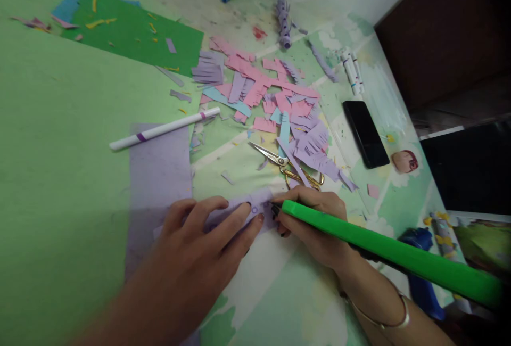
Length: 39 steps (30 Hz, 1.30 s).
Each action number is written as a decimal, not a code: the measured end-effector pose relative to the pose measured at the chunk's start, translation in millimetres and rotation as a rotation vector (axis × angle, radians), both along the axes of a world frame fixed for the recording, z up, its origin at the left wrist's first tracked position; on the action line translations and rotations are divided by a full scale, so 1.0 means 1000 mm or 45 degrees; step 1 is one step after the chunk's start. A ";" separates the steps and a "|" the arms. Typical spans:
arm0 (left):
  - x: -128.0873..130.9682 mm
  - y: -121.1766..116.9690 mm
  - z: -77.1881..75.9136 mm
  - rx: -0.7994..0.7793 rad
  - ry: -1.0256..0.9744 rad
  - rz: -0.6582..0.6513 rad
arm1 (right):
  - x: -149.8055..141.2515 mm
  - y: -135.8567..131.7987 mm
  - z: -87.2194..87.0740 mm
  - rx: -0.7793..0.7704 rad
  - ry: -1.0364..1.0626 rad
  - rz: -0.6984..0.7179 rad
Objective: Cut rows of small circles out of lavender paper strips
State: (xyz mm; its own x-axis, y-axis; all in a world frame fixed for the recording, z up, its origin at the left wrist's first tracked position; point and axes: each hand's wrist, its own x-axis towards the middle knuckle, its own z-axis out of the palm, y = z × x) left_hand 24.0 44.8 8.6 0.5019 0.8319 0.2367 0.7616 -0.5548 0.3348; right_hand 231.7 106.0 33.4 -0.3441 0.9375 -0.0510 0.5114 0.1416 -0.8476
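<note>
My left hand [207, 234] lies with its fingers stretched over a light purple paper strip [261, 197], pressing it to the table. Small purple ring marks show on the strip beside the fingertips. My right hand [315, 218] pinches what looks like a long bright green pen [379, 245], its far end reaching toward the right edge. The pinching fingertips are at the strip's right end, and the pen's tip is mostly hidden there. Just beyond the hands lie gold-handled scissors [282, 162]. A purple paper sheet [159, 175] lies to the left, partly under my left hand.
A white marker [163, 129] lies across the purple sheet. Fringed pink and purple paper scraps [259, 88] are heaped beyond the scissors. At the right are a black phone [365, 134] and white markers [352, 72]. Rolled paper tubes [283, 22] and green paper [136, 32] lie farther back.
</note>
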 end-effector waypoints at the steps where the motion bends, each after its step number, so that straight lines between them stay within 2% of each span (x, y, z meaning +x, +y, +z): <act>1: 0.000 0.000 0.001 -0.001 0.009 -0.002 | 0.000 0.000 0.000 0.016 -0.004 -0.004; 9: 0.006 -0.010 0.006 -0.023 0.084 0.029 | -0.002 0.001 -0.001 0.063 0.050 -0.015; 14: 0.010 -0.014 0.007 -0.044 0.104 0.051 | -0.003 0.003 0.002 -0.113 0.146 -0.011; 17: 0.011 -0.016 0.006 -0.066 0.122 0.056 | -0.004 0.004 0.003 -0.146 0.160 -0.031; 29: 0.014 -0.018 0.005 -0.046 0.087 0.112 | -0.003 0.004 0.003 -0.129 0.103 -0.029; 39: 0.016 -0.020 0.004 -0.031 0.109 0.105 | -0.004 -0.002 -0.002 0.032 0.007 -0.069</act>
